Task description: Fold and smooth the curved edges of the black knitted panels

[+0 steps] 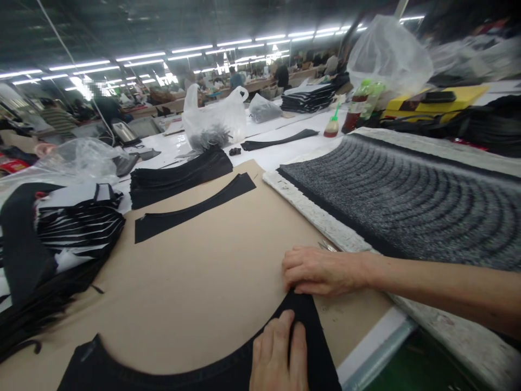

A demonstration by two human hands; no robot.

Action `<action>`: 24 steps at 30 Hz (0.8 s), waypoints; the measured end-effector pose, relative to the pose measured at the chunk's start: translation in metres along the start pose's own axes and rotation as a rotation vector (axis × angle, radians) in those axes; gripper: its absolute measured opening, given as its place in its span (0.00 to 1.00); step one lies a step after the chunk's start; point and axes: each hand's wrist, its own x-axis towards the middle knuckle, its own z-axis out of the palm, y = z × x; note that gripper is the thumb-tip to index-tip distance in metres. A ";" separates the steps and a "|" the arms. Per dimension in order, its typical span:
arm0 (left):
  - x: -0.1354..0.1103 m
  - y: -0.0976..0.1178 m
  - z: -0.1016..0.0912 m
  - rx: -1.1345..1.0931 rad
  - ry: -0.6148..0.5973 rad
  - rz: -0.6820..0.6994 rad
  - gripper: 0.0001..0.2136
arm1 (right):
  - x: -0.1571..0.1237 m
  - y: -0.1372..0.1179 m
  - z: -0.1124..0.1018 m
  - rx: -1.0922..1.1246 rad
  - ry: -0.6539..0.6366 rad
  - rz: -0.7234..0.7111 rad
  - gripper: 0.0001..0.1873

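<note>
A curved black fabric piece (pixel 171 369) lies on the tan board (pixel 195 277) at the near edge. My left hand (pixel 280 355) rests flat on its right end, fingers together and stretched out. My right hand (pixel 321 270) reaches in from the right, and its curled fingers press down on the upper tip of the same piece. Another curved black fabric strip (pixel 191 209) lies further back on the board, apart from both hands.
A grey ribbed mat on a white slab (pixel 407 201) lies to the right, with small metal snips (pixel 326 246) at its edge. Stacks of black pieces (pixel 175 176) and striped pieces (pixel 77 222) sit left and behind. Plastic bags, bottles (pixel 358 106) and distant workers fill the back.
</note>
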 end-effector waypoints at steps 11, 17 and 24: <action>0.005 -0.008 0.013 -0.118 -0.096 -0.054 0.23 | -0.017 -0.005 0.020 -0.080 0.165 0.104 0.09; 0.017 -0.008 0.007 -0.270 -0.137 -0.166 0.25 | -0.031 -0.021 0.028 -0.089 0.268 0.211 0.13; 0.027 -0.012 0.006 -0.328 -0.205 -0.157 0.27 | -0.036 -0.028 0.031 -0.234 0.278 0.187 0.15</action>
